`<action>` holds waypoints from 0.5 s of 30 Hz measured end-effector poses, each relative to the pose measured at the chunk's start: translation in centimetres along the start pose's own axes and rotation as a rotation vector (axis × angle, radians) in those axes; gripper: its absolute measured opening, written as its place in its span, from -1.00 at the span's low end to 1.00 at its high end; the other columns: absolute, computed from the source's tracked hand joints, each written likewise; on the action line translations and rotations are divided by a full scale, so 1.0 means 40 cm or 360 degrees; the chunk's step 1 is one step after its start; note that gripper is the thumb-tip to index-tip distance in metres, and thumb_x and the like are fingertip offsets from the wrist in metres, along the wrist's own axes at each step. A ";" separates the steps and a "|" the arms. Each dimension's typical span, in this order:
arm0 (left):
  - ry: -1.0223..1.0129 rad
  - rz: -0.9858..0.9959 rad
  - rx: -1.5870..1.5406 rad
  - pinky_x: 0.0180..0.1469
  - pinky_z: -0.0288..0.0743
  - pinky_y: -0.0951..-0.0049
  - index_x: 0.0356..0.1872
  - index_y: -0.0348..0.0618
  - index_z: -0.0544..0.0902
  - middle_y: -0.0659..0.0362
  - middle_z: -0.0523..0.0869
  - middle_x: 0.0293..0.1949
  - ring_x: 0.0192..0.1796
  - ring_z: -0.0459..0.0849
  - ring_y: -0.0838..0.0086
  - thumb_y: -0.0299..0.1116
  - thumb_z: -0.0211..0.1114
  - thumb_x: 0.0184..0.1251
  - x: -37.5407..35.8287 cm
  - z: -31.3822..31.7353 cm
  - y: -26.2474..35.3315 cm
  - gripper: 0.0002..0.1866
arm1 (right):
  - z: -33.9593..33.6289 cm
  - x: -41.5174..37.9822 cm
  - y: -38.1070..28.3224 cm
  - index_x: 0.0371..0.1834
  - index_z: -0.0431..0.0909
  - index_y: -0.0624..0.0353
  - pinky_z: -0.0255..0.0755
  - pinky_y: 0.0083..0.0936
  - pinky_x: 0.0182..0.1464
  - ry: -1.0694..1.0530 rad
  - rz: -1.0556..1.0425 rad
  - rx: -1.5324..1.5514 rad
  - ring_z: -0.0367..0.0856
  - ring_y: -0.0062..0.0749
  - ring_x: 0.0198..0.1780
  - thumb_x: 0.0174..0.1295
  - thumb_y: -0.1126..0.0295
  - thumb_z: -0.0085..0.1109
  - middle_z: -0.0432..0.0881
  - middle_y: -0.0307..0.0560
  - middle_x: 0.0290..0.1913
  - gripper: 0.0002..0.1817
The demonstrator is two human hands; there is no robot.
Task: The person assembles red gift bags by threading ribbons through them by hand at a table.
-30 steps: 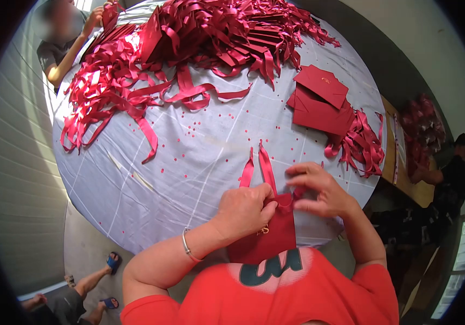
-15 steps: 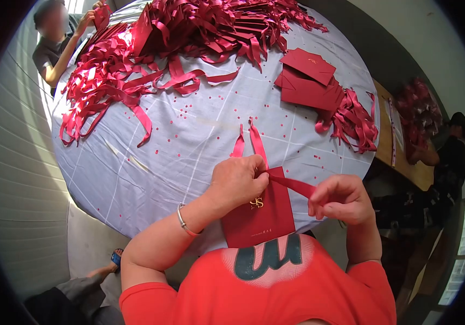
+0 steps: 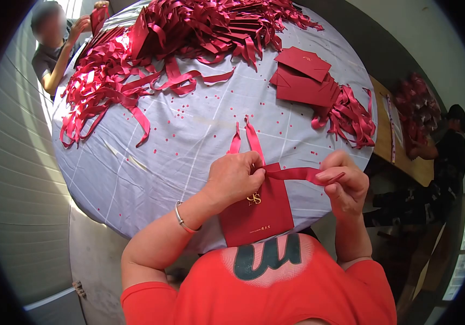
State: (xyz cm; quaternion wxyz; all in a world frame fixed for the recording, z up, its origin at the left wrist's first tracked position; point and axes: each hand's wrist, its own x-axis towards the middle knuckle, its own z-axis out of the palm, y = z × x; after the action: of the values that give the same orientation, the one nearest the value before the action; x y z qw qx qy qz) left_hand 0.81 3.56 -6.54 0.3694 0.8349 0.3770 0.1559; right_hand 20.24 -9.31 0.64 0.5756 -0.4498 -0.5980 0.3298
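Note:
A dark red paper bag [image 3: 257, 221] with gold lettering lies in front of my chest at the table's near edge. My left hand [image 3: 235, 174] is closed at the bag's top edge, pinching a red ribbon [image 3: 291, 173] where it leaves the bag. The ribbon runs taut to the right, and its end is pinched between the thumb and fingers of my right hand [image 3: 346, 183], with the tip sticking out. Two more ribbon strips [image 3: 253, 138] extend from beyond my left hand toward the table's middle. My left fingers partly cover the bag's top.
A large heap of ribboned red bags [image 3: 200, 32] covers the far side of the round table [image 3: 189, 157]. A smaller stack [image 3: 308, 81] lies at right. Small red dots are scattered about. One person [image 3: 53, 49] works at far left, another [image 3: 452, 141] at a wooden table at right.
My right hand has moved slightly up and right, and the ribbon in it now runs nearly level. My left hand stays at the bag's top. A foot at lower left is gone from view.

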 end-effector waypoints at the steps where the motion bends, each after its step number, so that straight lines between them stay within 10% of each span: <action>1: 0.0002 -0.0003 0.0000 -0.27 0.58 0.24 -0.35 -0.09 0.69 0.13 0.75 -0.48 -0.36 0.75 0.22 -0.20 0.31 0.15 0.000 0.000 -0.001 -0.80 | 0.003 0.019 -0.006 -0.23 0.69 0.34 0.50 -0.43 -0.18 0.0013 -0.0327 -0.0275 0.64 -0.31 -0.35 0.19 0.44 0.36 0.65 0.01 -0.35 -0.82; 9: 0.0055 0.0021 0.0001 -0.26 0.59 0.25 -0.34 -0.12 0.69 0.09 0.74 -0.49 -0.33 0.76 0.20 -0.24 0.31 0.17 -0.006 0.004 0.001 -0.82 | 0.049 0.019 0.008 -0.27 0.66 0.33 0.46 -0.54 -0.26 -0.0422 0.0179 0.0170 0.62 -0.45 -0.32 0.10 0.64 0.36 0.70 -0.09 -0.34 -0.87; 15: 0.0137 0.0246 -0.0305 -0.16 0.62 0.29 -0.23 -0.16 0.68 0.06 0.77 -0.34 -0.24 0.76 0.14 -0.44 0.29 0.17 -0.012 -0.002 -0.018 -0.85 | 0.042 0.036 0.062 -0.29 0.63 0.32 0.49 -0.57 -0.17 -0.0154 0.0255 0.0476 0.63 -0.42 -0.12 0.19 0.66 0.20 0.62 0.05 -0.07 -0.93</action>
State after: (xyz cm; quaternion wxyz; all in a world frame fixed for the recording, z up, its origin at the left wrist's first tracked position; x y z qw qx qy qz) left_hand 0.08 3.56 -7.01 0.4178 0.8149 0.3105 0.2548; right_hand 19.09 -6.86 -1.26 0.5786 -0.3889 -0.5314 0.4812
